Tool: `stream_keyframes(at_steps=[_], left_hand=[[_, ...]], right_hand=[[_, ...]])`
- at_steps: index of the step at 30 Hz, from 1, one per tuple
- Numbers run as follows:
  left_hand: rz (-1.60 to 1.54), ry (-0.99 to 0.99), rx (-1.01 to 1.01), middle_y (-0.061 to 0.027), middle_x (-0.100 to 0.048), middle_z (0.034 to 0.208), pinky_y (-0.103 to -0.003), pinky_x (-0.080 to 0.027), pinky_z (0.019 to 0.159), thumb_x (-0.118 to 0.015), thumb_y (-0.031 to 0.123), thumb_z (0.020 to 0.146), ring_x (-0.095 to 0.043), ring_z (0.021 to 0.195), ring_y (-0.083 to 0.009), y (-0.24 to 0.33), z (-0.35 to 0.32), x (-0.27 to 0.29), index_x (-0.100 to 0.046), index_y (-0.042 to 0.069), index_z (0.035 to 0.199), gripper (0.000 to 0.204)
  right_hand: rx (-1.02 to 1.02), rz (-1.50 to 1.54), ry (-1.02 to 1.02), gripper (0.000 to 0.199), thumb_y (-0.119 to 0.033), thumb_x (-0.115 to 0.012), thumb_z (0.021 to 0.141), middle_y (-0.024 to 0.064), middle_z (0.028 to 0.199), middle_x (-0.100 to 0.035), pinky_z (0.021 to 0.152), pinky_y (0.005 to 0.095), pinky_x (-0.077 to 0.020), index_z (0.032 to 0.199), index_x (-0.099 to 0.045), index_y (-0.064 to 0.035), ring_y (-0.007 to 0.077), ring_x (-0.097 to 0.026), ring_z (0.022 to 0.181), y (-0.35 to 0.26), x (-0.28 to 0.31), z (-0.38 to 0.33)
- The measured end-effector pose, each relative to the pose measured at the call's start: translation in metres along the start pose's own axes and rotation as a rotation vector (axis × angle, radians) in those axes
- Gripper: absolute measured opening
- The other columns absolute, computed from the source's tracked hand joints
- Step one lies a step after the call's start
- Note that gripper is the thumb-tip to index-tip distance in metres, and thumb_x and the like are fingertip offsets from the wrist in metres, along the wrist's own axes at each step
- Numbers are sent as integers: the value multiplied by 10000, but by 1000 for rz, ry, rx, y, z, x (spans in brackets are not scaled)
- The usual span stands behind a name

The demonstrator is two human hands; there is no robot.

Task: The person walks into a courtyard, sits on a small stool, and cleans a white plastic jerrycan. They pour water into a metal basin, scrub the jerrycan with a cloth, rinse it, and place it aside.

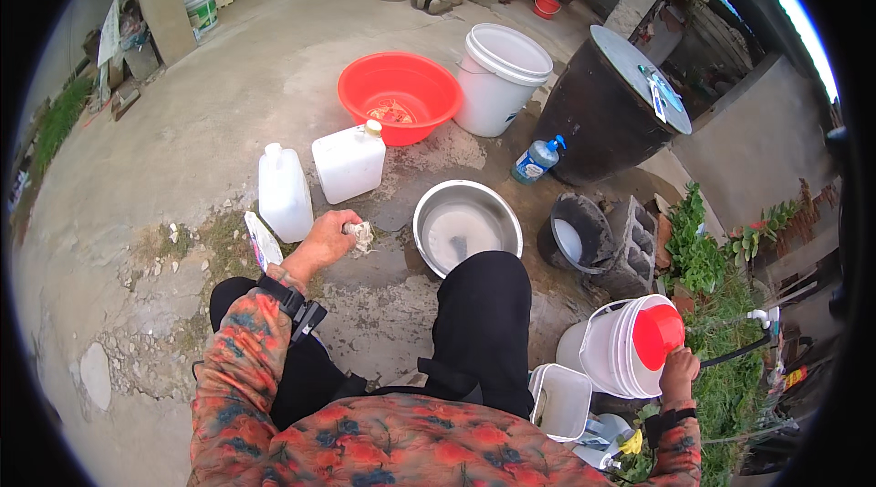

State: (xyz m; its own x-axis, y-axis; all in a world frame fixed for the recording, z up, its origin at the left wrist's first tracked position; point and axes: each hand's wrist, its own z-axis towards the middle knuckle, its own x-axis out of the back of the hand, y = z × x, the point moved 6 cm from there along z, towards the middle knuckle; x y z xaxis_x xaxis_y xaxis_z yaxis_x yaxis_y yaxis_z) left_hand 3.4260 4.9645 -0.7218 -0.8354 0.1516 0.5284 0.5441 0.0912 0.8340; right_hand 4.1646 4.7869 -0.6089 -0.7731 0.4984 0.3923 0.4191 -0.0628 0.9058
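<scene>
My left hand (319,243) is closed on a small, crumpled whitish wad (362,235), perhaps a rag or scrubber, held out beside the metal basin (493,204). Cloudy water lies in that basin, in front of my knees. On my right, my right hand (680,374) grips a red plastic scoop (658,334) at the mouth of a white bucket (598,350). The scoop's handle is hidden by my fingers. Nearest to my left hand stand two white plastic jugs, one uncapped (284,195) and one with a cap (349,165).
Farther out are a red tub (401,77), a tall white bucket (493,90), a large black barrel (593,113) and a blue pump bottle (537,160). A black pail (573,236) and a concrete block (631,250) stand at right. By my right leg sits a white container (560,400).
</scene>
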Motion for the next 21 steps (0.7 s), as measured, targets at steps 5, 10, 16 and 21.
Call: stream_keyframes(at_steps=[5,10,16,21], left_hand=[[29,36,-46,-142,-661,797,-350,-514,718,-641,62,749,-641,740,-232,5,-3,4,-662,35,1039,293],[41,36,-86,-150,-658,782,-353,-511,696,-633,54,751,-637,714,-236,16,-9,8,-661,35,1027,278],[82,11,-64,-166,-660,830,-375,-513,714,-634,48,755,-641,745,-272,23,-9,7,-661,31,1023,269],[101,-19,-23,-176,-660,880,-385,-511,742,-626,44,773,-643,791,-291,22,-7,3,-658,28,1029,258]], right_hand=[[3,28,33,432,-214,-727,750,36,933,-627,470,338,-522,1119,-585,-40,165,-651,846,13,40,13],[-26,60,337,374,-210,-682,793,59,944,-638,606,319,-545,1089,-568,-13,177,-672,867,13,105,19],[-2,537,530,325,-202,-664,789,153,829,-651,648,446,-549,1015,-531,-11,335,-682,738,-19,184,74],[180,992,359,370,-291,-750,761,236,899,-684,761,499,-539,967,-614,-14,399,-675,877,-85,237,131]])
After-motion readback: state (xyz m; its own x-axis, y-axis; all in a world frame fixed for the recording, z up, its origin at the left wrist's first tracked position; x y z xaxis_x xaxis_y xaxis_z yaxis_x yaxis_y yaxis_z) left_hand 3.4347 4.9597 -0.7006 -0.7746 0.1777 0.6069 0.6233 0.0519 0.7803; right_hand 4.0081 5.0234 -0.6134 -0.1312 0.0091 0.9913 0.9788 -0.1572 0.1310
